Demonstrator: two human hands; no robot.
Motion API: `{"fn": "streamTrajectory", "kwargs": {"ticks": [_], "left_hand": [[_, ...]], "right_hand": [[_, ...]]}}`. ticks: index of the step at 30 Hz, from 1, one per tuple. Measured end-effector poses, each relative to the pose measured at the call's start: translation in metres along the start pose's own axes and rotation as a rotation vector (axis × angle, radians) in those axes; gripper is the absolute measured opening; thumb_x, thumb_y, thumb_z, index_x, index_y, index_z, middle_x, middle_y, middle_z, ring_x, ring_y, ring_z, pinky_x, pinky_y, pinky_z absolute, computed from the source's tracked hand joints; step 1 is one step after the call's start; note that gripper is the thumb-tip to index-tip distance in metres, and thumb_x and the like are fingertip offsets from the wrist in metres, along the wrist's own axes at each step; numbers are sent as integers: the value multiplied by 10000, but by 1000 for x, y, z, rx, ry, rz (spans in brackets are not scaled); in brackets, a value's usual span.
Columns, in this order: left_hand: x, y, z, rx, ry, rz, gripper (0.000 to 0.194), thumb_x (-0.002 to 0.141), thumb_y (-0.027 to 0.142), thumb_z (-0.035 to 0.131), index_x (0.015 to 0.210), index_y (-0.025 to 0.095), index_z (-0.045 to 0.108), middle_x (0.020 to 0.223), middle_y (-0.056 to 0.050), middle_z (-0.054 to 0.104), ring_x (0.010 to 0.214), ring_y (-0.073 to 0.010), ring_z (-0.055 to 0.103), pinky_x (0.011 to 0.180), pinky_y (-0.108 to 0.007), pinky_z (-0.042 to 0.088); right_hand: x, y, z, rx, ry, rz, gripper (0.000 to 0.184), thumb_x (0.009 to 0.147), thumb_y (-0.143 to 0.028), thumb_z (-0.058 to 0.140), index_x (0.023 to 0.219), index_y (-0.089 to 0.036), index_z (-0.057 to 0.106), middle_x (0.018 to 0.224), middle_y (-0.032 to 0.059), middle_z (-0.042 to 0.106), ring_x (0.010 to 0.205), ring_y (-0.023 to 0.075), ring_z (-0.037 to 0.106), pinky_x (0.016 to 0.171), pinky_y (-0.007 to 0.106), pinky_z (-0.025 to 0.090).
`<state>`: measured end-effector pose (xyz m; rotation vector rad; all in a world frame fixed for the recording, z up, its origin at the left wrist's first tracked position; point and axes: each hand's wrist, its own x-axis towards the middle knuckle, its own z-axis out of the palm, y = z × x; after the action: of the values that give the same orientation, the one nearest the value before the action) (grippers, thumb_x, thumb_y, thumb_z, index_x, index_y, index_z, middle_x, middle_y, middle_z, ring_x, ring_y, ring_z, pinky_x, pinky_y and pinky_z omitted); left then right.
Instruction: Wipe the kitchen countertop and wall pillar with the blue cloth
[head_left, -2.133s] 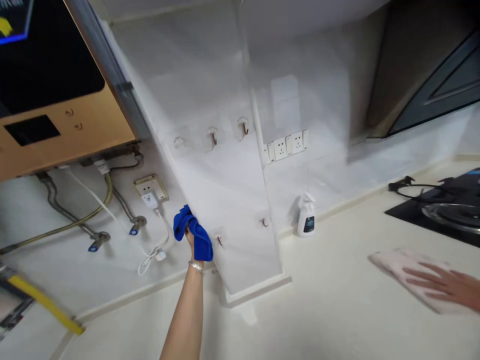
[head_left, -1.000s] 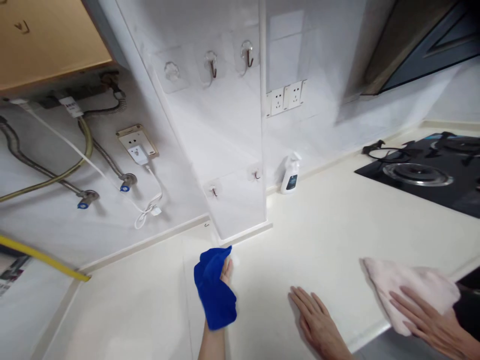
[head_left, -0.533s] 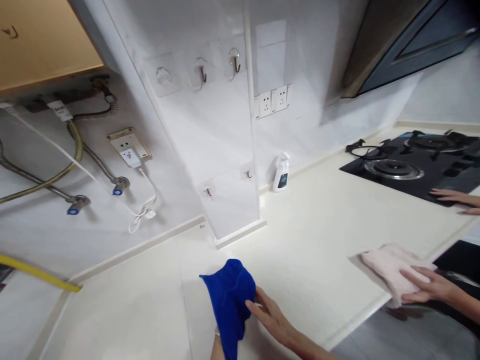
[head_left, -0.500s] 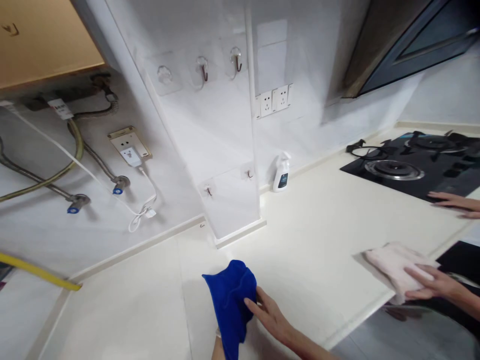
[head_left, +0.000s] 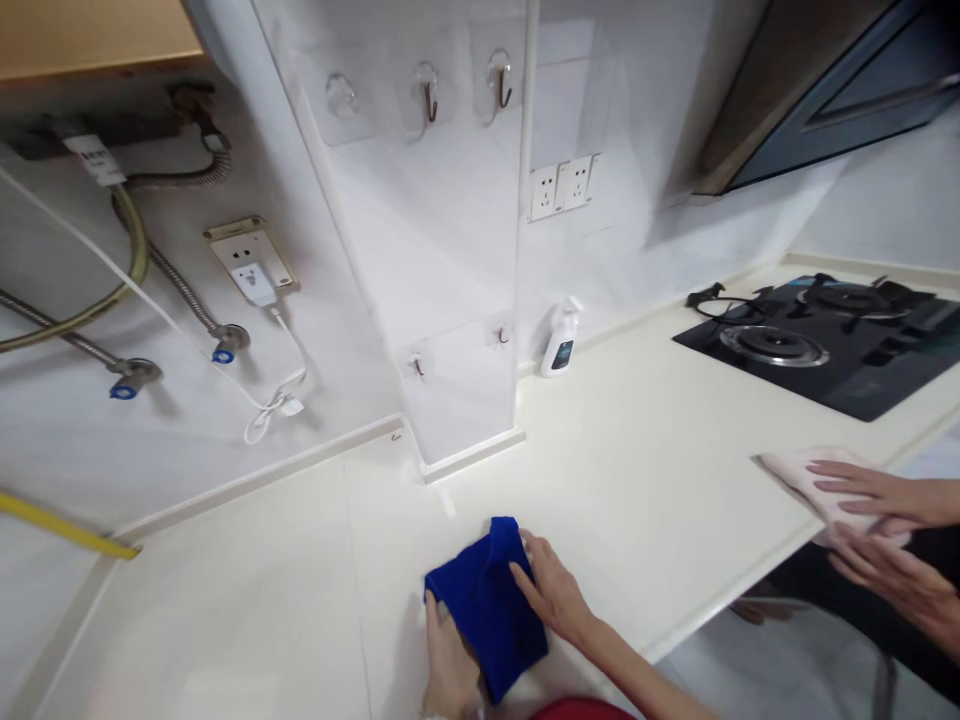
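Observation:
A blue cloth (head_left: 487, 610) is held between my two hands over the pale counter (head_left: 285, 590). My left hand (head_left: 452, 660) grips its left edge, with the fingers partly hidden by the fabric. At the cloth's right edge, my right hand (head_left: 556, 592) holds it with one digit on top and the others along the side. The cloth looks partly folded, and one lower corner hangs down toward me.
At the right, a co-worker's two hands (head_left: 889, 500) are on a pale pink cloth (head_left: 802, 472) at the counter edge. A white spray bottle (head_left: 559, 345) stands by the wall. A black gas hob (head_left: 862, 370) lies beyond. A wall pillar (head_left: 457, 400) with hooks juts out.
My left hand has come into view from behind the blue cloth, which is now more spread between both hands. The co-worker's second hand has moved from the hob onto the pink cloth.

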<state>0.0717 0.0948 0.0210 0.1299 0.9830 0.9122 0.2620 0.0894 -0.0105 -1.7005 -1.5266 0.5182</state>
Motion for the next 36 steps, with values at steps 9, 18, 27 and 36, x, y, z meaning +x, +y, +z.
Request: {"fn": "streamTrajectory", "kwargs": {"ticks": [9,18,27,36], "left_hand": [[18,-21,2,186,152,67,447,704,380,746,1121,252,653,1262,-122,708,1200,-301,636,1031,-422,543],[-17,32,19,376,55,234,594,725,505,728,1192,157,611,1166,-155,738,1065,-250,704,979,-398,559],[-30,71,-104,950,426,484,666,795,629,474,1263,172,594,1346,-162,645,1271,-287,584,1131,-464,428],[-39,165,-173,1570,1105,716,735,903,548,183,1405,91,463,1555,-288,343,1477,-423,257,1136,-694,250]], "right_hand": [[-3,7,9,-16,-209,-96,329,950,-289,308,1000,-223,627,964,79,665,897,210,626,819,375,528],[37,25,-71,517,145,273,509,899,-660,411,996,-190,578,685,13,631,572,178,597,541,313,519],[40,63,-50,-388,246,-135,560,966,-433,350,1432,-128,415,1378,187,549,1323,308,475,1088,529,415],[-14,21,0,-556,-332,-561,715,910,-335,475,1559,-285,178,1647,63,137,1504,397,37,1171,687,135]]}}
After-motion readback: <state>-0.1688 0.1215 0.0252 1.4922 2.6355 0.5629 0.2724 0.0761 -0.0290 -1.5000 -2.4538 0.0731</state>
